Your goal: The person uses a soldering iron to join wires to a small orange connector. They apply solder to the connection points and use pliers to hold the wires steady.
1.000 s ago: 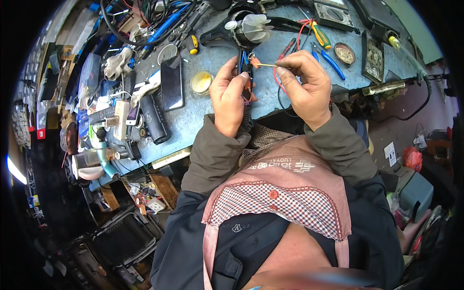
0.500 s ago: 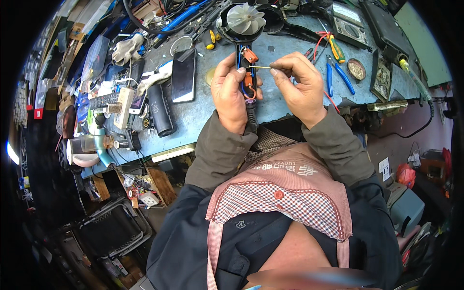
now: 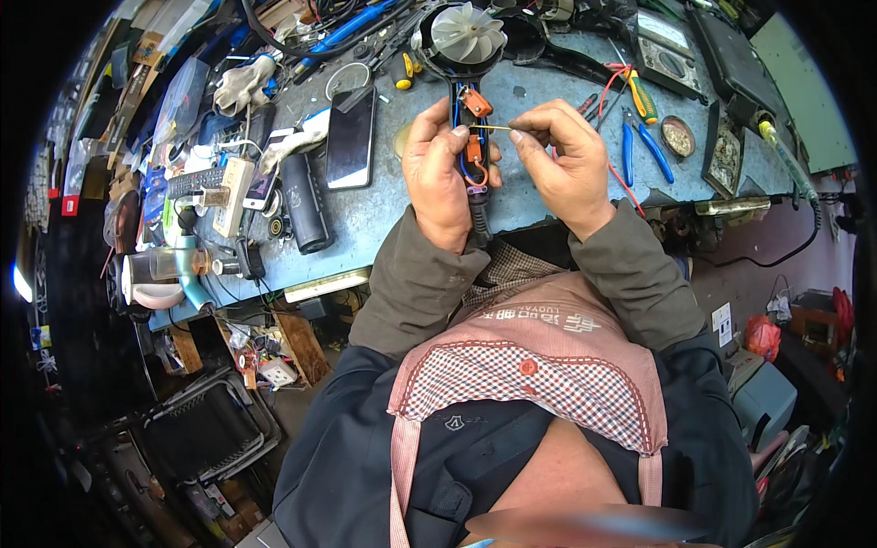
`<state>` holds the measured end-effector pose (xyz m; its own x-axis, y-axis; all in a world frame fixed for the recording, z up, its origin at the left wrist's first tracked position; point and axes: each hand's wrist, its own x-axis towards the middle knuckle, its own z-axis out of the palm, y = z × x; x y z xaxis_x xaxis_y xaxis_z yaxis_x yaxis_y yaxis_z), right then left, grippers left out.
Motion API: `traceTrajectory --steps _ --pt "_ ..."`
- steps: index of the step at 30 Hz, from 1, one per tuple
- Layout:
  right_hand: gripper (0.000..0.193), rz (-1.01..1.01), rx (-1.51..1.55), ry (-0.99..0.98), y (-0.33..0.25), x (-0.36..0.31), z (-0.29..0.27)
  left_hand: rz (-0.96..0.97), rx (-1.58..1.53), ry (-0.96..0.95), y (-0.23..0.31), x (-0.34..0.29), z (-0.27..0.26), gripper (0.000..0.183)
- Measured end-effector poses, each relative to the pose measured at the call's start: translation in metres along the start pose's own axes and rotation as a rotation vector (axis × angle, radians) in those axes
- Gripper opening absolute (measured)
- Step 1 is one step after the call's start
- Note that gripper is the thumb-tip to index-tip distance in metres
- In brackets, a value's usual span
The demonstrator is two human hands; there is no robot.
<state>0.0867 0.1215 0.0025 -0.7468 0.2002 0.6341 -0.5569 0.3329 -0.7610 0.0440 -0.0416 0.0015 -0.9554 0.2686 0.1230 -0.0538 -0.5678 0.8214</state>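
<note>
An opened hair dryer point(image 3: 462, 79) lies at the far middle of the bench, its handle toward me. A pale fan point(image 3: 467, 33) sits in its round head; orange switches point(image 3: 475, 102) and blue wires show inside the handle. My left hand point(image 3: 438, 181) is wrapped round that handle, thumb on the near side of the switches, with some fingertips showing on the right. Between thumb and forefinger, my right hand point(image 3: 568, 166) pinches a thin yellowish rod point(image 3: 498, 127). The rod's left end reaches the handle by my left thumb; whether it touches the switches I cannot tell.
Right of my hands lie blue pliers point(image 3: 641, 151), a yellow-green screwdriver point(image 3: 643, 99), a small round dish point(image 3: 677, 136) and a multimeter point(image 3: 665, 62). To the left are a dark-screened phone point(image 3: 351, 137), a black cylinder point(image 3: 306, 201), a power strip point(image 3: 233, 196) and gloves point(image 3: 245, 85).
The view has shifted slightly. Both hands keep nearly the same pose, with the hair dryer and the rod still held.
</note>
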Motion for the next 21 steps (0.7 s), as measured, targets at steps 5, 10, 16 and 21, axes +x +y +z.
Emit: traceTrajectory --steps 5,10,16,21 --pt "0.011 0.005 0.004 -0.007 0.0020 -0.0014 -0.0002 0.010 0.006 0.012 0.0010 -0.0002 0.0022 0.042" --pt "0.011 0.020 0.005 -0.022 -0.0003 -0.0001 -0.0009 0.005 0.001 0.004 0.0016 -0.0005 0.0022 0.041" --pt "0.011 0.035 0.042 0.005 0.0021 -0.0043 -0.0016 0.011 0.016 0.018 0.0013 -0.0003 0.0040 0.041" --pt "0.011 0.052 0.028 -0.018 0.0018 -0.0033 -0.0008 0.006 -0.007 0.003 0.0002 -0.0004 0.0013 0.041"
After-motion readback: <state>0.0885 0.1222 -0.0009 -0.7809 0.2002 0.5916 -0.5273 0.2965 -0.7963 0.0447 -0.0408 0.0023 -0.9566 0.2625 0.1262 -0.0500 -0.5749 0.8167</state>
